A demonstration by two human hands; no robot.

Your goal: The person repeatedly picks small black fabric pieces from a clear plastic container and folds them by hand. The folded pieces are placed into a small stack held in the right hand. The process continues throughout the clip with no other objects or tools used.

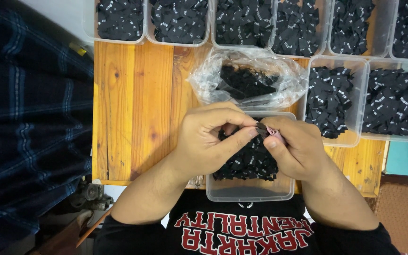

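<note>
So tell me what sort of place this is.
Probably a small garment-label sorting bench: clear plastic tubs full of small black labels, a plastic bag of more, a wooden table, and both hands pinching a label.

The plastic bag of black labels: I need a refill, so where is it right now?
In the head view the plastic bag lies mid-table on the wooden table, just beyond both hands, between the far row of tubs and the near tub.
</note>
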